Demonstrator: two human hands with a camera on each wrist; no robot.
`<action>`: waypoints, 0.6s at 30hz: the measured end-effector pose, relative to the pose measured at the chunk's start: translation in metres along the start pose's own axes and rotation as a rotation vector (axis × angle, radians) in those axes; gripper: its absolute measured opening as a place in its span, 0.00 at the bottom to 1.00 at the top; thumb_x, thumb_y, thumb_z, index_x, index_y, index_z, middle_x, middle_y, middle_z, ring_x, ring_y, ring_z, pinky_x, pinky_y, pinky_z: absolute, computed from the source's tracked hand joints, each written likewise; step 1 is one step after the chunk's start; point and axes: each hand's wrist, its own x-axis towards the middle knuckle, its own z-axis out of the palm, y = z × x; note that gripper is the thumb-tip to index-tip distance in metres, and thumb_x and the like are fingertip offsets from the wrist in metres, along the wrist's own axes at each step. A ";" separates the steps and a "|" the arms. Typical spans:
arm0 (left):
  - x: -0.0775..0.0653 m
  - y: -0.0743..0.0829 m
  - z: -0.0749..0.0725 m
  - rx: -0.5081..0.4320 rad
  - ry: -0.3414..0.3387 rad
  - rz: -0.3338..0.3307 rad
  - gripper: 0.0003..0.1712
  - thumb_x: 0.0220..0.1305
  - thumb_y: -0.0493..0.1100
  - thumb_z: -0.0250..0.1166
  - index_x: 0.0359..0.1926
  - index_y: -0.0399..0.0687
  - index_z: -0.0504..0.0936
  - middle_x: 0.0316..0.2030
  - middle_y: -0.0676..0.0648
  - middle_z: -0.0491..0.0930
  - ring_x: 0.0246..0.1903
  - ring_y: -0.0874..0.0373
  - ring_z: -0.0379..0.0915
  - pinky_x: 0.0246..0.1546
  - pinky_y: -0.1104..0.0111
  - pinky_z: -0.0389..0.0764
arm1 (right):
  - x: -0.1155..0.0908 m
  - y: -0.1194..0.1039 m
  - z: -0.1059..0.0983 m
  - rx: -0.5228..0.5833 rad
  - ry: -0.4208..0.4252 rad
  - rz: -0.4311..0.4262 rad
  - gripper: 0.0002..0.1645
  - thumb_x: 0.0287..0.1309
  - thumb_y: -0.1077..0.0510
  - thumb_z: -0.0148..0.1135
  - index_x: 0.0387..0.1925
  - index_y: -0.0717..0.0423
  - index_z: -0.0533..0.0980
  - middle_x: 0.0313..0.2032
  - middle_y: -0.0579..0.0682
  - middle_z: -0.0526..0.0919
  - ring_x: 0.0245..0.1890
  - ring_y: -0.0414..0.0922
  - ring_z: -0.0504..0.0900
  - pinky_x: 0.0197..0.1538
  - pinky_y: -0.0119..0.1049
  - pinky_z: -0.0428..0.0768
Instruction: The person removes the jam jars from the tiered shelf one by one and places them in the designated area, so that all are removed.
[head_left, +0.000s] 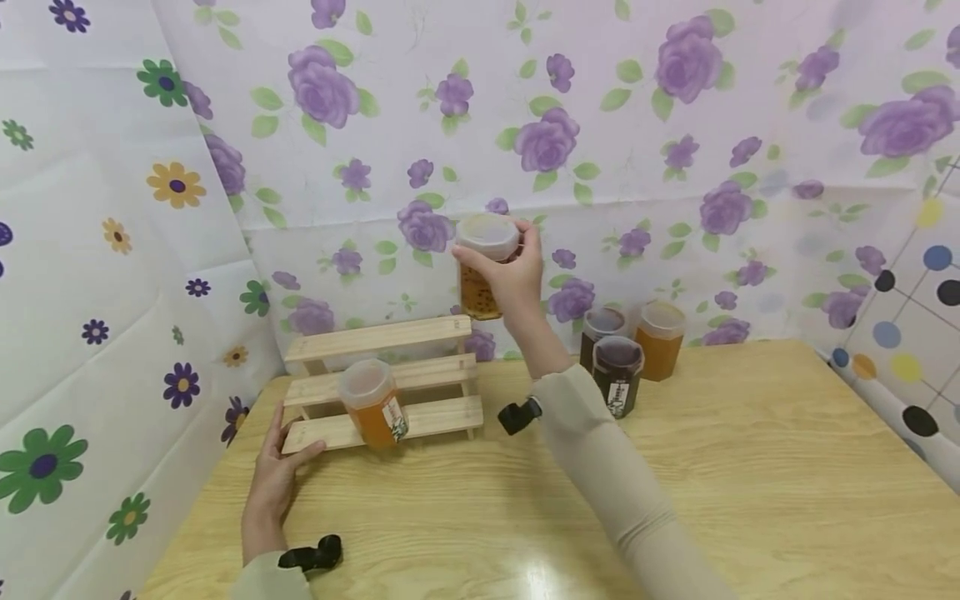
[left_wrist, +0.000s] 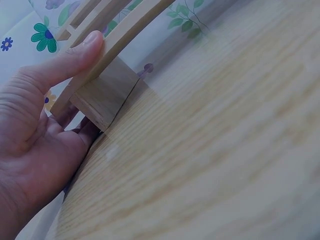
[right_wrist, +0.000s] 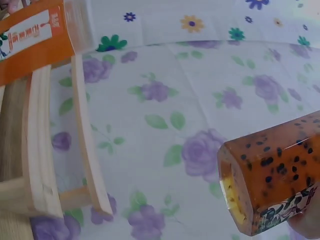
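My right hand (head_left: 517,275) grips a clear-lidded jar (head_left: 477,292) near its top and holds it in the air above the right end of a three-step wooden rack (head_left: 442,414). In the right wrist view the jar (right_wrist: 280,170) shows orange contents with black seeds and a label low on its side. With the thumb on top of the lowest step, my left hand (head_left: 273,479) holds the rack's left end; some of its fingers are hidden behind the wood. An orange jar (head_left: 372,408) with a white lid stands on the rack's lower part.
To the right of my right forearm, two dark jars (head_left: 618,375) and another orange jar (head_left: 660,342) stand on the wooden table (head_left: 750,467). A flowered cloth (head_left: 637,167) hangs behind the table, and another covers the left side.
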 end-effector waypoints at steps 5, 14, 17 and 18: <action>-0.002 -0.001 0.000 0.016 -0.005 -0.003 0.63 0.59 0.36 0.70 0.74 0.83 0.35 0.69 0.55 0.54 0.51 0.78 0.64 0.49 0.87 0.68 | -0.004 -0.001 -0.030 -0.021 0.055 -0.058 0.45 0.44 0.54 0.78 0.61 0.51 0.62 0.57 0.53 0.69 0.54 0.47 0.73 0.57 0.42 0.76; 0.000 0.000 -0.002 -0.016 0.001 0.001 0.62 0.59 0.35 0.70 0.74 0.83 0.37 0.69 0.55 0.55 0.51 0.78 0.64 0.49 0.88 0.68 | -0.008 -0.005 -0.086 -0.018 0.182 -0.026 0.44 0.43 0.55 0.79 0.59 0.49 0.63 0.56 0.50 0.67 0.56 0.45 0.71 0.60 0.40 0.73; 0.000 -0.001 -0.001 -0.034 -0.002 0.014 0.62 0.59 0.35 0.70 0.75 0.80 0.37 0.62 0.63 0.59 0.50 0.79 0.66 0.49 0.88 0.70 | -0.009 -0.005 -0.105 -0.009 0.225 -0.012 0.45 0.42 0.57 0.79 0.59 0.48 0.62 0.56 0.47 0.66 0.57 0.44 0.70 0.62 0.40 0.71; 0.000 -0.002 -0.001 -0.040 -0.004 0.020 0.63 0.58 0.34 0.70 0.76 0.78 0.37 0.60 0.65 0.60 0.49 0.79 0.67 0.49 0.88 0.70 | -0.010 -0.005 -0.111 -0.012 0.242 -0.014 0.45 0.42 0.57 0.79 0.59 0.48 0.63 0.56 0.47 0.66 0.56 0.44 0.70 0.62 0.40 0.71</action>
